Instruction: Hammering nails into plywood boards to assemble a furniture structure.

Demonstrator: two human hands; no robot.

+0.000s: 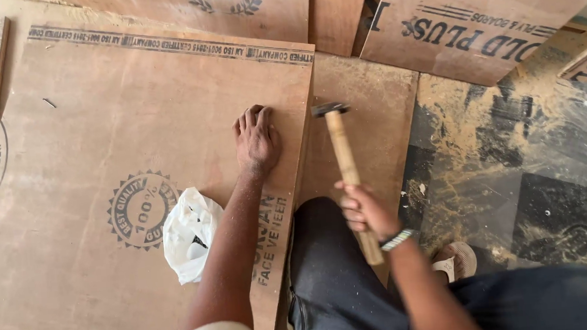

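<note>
The left hand (256,138) lies flat, fingers released and spread, on a large plywood sheet (115,200), close to the sheet's right edge. The right hand (363,212) is clenched around the wooden handle of a hammer (343,161), whose dark metal head is raised just beyond that same edge, near the left fingertips. A crumpled white plastic bag (188,232) rests on the sheet beside the left forearm. Past the sheet's right edge lies a sawdust-strewn floor (516,161).
</note>
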